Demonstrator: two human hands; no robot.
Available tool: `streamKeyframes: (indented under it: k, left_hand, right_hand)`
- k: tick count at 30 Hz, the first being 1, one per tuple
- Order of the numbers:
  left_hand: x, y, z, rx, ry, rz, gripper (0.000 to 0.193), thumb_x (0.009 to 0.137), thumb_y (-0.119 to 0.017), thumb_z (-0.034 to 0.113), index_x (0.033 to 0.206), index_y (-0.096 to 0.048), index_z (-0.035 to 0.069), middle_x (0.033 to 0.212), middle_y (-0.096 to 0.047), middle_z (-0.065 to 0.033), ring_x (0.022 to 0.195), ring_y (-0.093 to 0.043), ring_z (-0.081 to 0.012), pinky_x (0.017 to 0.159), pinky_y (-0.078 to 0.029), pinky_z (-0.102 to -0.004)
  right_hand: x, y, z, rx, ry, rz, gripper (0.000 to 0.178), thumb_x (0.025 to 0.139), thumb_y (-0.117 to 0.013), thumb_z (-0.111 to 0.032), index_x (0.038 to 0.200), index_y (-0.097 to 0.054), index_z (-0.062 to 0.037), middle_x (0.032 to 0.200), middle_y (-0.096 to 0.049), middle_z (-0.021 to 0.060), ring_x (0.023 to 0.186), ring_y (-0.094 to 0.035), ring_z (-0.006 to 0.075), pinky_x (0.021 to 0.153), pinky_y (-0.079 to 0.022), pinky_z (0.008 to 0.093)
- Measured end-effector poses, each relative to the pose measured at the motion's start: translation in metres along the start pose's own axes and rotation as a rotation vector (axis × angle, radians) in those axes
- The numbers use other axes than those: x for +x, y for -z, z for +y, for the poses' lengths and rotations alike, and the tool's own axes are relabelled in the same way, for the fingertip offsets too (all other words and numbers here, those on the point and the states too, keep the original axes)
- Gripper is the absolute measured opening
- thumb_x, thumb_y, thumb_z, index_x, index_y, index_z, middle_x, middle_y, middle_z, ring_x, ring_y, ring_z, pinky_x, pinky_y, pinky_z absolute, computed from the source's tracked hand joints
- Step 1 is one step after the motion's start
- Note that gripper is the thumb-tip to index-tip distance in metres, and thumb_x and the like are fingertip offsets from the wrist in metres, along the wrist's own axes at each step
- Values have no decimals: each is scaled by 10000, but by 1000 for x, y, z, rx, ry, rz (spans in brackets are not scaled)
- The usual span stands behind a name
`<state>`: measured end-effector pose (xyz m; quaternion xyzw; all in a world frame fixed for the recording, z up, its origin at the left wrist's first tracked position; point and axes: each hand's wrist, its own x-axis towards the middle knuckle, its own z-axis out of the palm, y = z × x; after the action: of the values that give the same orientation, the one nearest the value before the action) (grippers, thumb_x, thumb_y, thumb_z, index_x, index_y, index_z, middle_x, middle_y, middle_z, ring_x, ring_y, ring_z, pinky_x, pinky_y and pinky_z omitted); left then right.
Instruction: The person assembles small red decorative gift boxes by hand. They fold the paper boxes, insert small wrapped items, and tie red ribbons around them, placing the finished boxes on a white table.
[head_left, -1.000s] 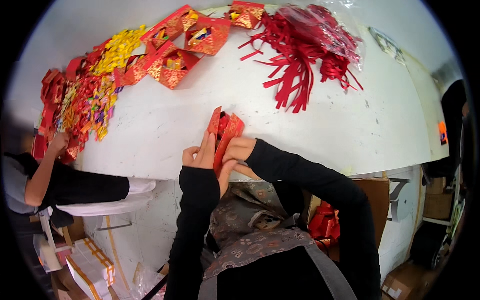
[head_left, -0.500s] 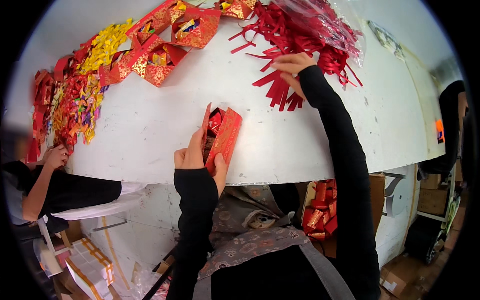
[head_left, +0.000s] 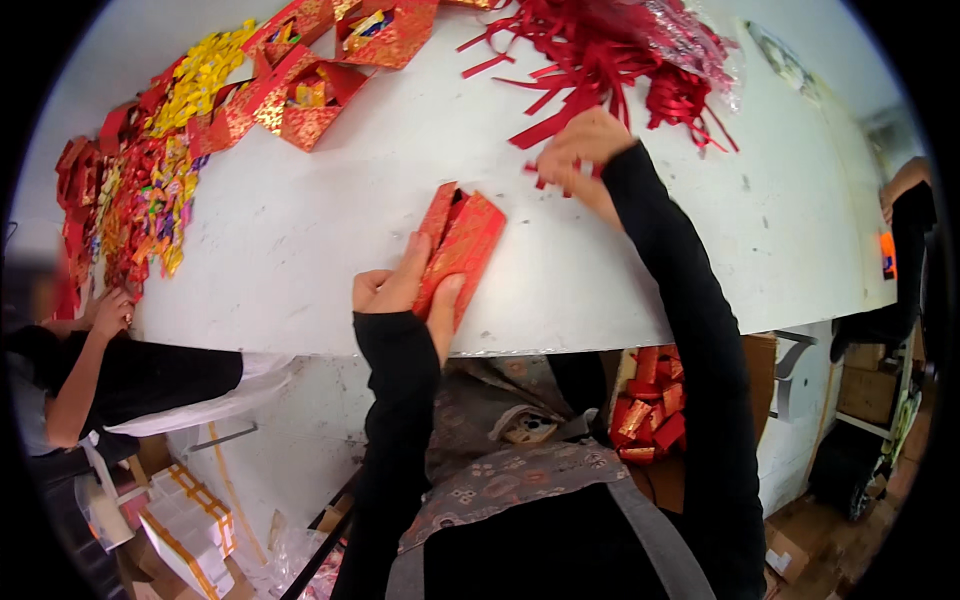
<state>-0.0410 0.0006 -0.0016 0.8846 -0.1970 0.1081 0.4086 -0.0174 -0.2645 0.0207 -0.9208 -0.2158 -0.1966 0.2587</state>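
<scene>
My left hand [head_left: 400, 290] is wrapped around a small red and gold gift box [head_left: 462, 245], thumb on its near face. The box is tilted just above the white table, its top nearly closed with a dark slit between the flaps. Beyond it to the right, my right hand [head_left: 585, 160] is by a heap of red ribbons [head_left: 590, 60]. Its fingers are bent together and blurred by motion, and short red ribbon ends [head_left: 540, 180] stick out below them. How much ribbon is between the fingers is hidden.
Open red gift boxes [head_left: 305, 105] with sweets stand at the far left. Beside them lie yellow sweets [head_left: 205, 75] and mixed wrapped sweets [head_left: 150, 210]. Another person's hand [head_left: 112, 310] is at the left table edge. A carton of red boxes [head_left: 650, 405] sits below the table's front edge.
My left hand has pressed the box's flaps closer together and turned it, hiding its contents. My right hand has closed its fingers at the ribbons, and fewer ribbon ends show beneath it.
</scene>
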Motion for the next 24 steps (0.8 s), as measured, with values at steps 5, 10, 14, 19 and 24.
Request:
streamKeyframes:
  k: [5,10,14,19,24]
  left_hand:
    - [-3,0,-5,-50,68,22,447,649,-770,132,1070,-634,66,933,-641,-90,726,-459,-190,685,-430,-281]
    - [-5,-2,-8,-200,108,5,529,670,-746,119,1156,-556,34,986,-614,-150,970,-543,-261,817,-446,-323]
    - [-4,4,-18,-295,106,-176,553,723,-694,79,1223,-472,-6,1089,-571,-196,1002,-563,-297,844,-444,-350]
    - [0,3,-5,-382,-44,-48,348,730,-683,74,1051,-565,9,1328,-328,-269,1071,-513,-349,891,-418,-371]
    - [13,23,7,-390,108,-260,181,759,-664,107,921,-606,50,1335,-315,-174,1172,-416,-297,916,-400,-375]
  right_hand:
    - [-19,-39,-100,591,-379,31,113,816,-625,-147,753,-580,-64,608,-569,38,568,-547,126,571,-413,261]
    - [-11,-45,-112,916,-776,-156,144,865,-583,-144,801,-564,-16,651,-580,24,597,-506,64,581,-404,214]
    - [-18,-45,-105,857,-524,36,117,869,-564,-126,829,-560,-16,877,-597,71,688,-519,78,626,-418,224]
    - [-19,-50,-97,613,-323,213,83,860,-565,-97,836,-549,-19,1103,-563,97,776,-529,114,689,-431,239]
    - [-23,-52,-96,660,-318,228,76,854,-567,-90,829,-541,-22,1109,-545,92,795,-524,111,710,-434,245]
